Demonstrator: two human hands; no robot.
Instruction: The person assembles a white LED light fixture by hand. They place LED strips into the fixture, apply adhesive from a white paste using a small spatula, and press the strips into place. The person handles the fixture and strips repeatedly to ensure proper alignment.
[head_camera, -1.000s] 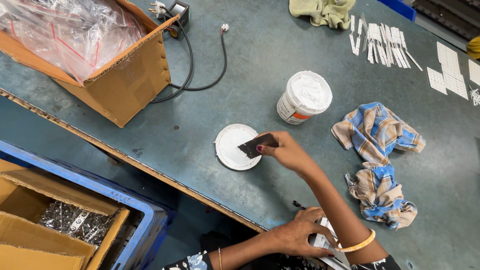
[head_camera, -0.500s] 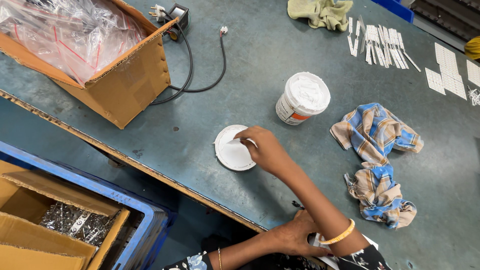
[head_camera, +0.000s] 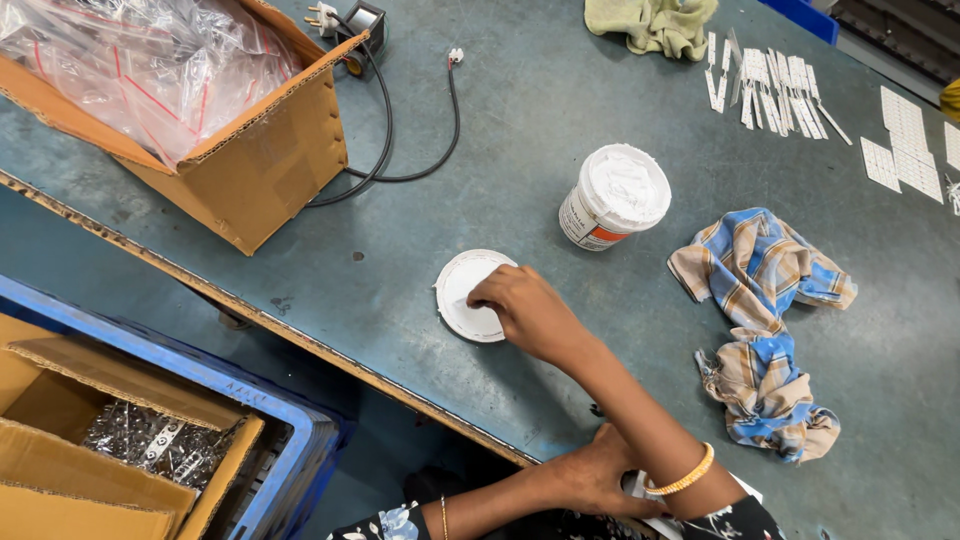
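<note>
My right hand, with a gold bangle on its wrist, rests on a round white lid lying flat on the grey-green table. Its fingers are bunched and pressed down onto the lid. The small dark piece it held a moment ago is hidden under them. My left hand is at the table's near edge, closed on a small white item that is mostly hidden. A white tub of white paste stands open just beyond the lid.
A cardboard box with clear plastic bags sits at the back left, a black cable and plug beside it. Checked cloths lie to the right, a yellow-green cloth and rows of small white strips at the back. A blue crate stands below the table.
My right hand has lowered the small dark piece onto the white lid and closed over it. The left hand has stayed at the table edge.
</note>
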